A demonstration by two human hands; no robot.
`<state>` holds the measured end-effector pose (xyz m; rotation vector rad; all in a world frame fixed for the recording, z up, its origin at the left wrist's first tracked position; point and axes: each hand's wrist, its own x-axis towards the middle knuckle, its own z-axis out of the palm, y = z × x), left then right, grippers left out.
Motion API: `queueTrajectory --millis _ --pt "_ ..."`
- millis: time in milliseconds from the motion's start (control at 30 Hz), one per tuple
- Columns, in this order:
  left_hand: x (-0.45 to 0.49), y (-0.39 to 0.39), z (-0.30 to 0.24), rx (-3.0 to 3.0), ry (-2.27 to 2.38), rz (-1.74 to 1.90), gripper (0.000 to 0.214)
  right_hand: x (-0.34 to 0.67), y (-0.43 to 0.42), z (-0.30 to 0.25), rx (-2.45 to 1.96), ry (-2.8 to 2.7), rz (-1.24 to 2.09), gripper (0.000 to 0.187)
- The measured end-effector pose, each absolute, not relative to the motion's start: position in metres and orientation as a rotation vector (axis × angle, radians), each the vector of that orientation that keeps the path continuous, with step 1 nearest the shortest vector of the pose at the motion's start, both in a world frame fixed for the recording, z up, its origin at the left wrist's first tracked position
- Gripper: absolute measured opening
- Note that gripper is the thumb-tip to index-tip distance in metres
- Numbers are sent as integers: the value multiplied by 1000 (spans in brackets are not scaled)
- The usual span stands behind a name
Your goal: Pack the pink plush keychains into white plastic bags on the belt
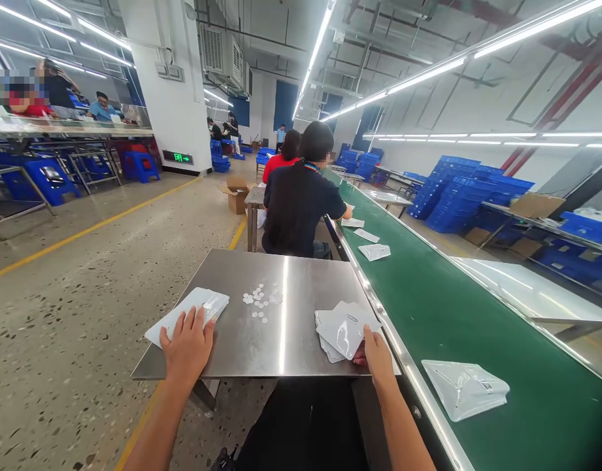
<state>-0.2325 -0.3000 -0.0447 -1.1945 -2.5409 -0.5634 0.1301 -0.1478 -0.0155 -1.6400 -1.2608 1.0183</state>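
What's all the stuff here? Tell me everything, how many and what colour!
table: one, shiny steel, straight in front
flat packets: one stack, white, table's left corner
little discs: many, white, scattered mid-table
loose pouches: small pile, white, table's right edge
conveyor belt: one, green, along the right
filled pouch: one, white, on the belt nearby
farther pouches: about three, white, on the belt beside the co-worker
co-worker: one, dark shirt, seated ahead
crates: many, blue, stacked far right
stools: several, blue, far left
left hand: one, flat on the flat packets
right hand: one, thumb on the loose pouches, fingers hidden
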Motion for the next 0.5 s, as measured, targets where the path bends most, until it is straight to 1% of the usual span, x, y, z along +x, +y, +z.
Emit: queueTrajectory --millis 100,233,300,367,433,500 --pt "-232 -300 -45 -1187 -2472 -632 49 140 -150 -9 -1811 -1574 902 33" --pt "-235 -304 -33 -1208 -2389 -741 45 144 -153 6 -1924 -1810 452 37" --pt "-236 -310 -19 -1242 -2330 -843 44 135 -158 19 -1890 -1831 317 36" --pt "-232 -322 -1 -1332 -2245 -991 45 117 -169 34 -1709 -1898 331 34" --pt "-218 -337 18 -1511 -2189 -1172 49 92 -185 52 -1363 -2052 391 34" --pt "-195 -354 33 -1745 -2256 -1382 53 67 -202 66 -957 -2238 440 44"
